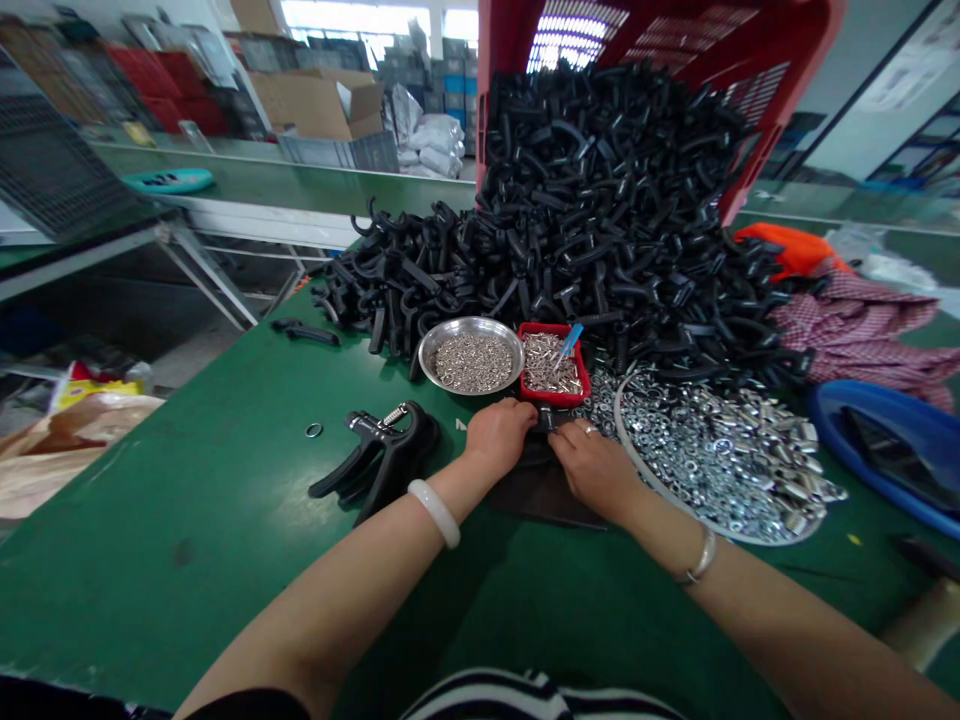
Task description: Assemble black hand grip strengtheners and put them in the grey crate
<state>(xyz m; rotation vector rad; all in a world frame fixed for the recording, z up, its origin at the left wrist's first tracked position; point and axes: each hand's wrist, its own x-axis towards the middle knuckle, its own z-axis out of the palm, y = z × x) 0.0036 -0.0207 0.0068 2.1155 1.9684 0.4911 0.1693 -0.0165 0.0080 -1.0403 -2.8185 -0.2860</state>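
Two hands work close together near the middle of the green table (pixel 187 520): the left hand (pixel 497 438) has its fingers curled on the left end of a black part (pixel 546 420), and the right hand (pixel 596 465) pinches its right side, over a dark plate (pixel 551 505). How firmly each holds cannot be told, since the fingers hide most of the part. The likeliest trouble is a slip: with so little of the part showing, a small metal piece could sit crooked or drop unseen. The red tray (pixel 555 399) of pins lies just beyond the fingers, with the steel bowl (pixel 471 391) at its left, so a knuckle pushed far could tip either and mix their contents. On the right, loose nuts and the round tray (pixel 626 430) lie near the right hand; a sweeping wrist or the bracelet (pixel 706 555) could scatter them. Farther back, the heap of black handles (pixel 570 220) spills from the tilted red crate (pixel 810 60) and could slide nearer if jostled. At left, the loose ring (pixel 313 430) beside the spring hand grip (pixel 382 440) could easily be knocked away.
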